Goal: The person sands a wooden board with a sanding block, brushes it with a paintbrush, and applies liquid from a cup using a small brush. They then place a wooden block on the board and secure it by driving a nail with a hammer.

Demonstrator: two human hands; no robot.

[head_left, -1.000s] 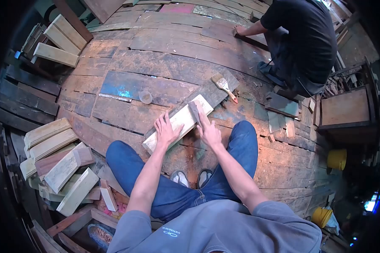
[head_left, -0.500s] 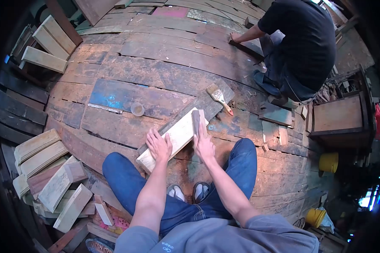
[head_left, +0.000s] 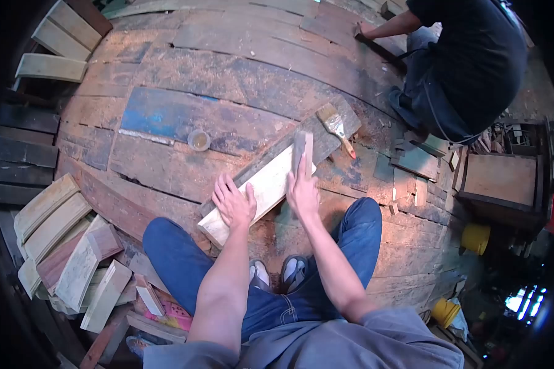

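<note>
left hand flat on plank, fingers released | right hand fingers grasping sanding block | small cup: contents unclear

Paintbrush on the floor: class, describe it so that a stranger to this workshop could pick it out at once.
Start at the pale plank that lies slanting on the floorboards under the person's two hands. Follow it to its far end and the dark board beyond. There lies the paintbrush, the only tool with tan bristles and a reddish handle.
</note>
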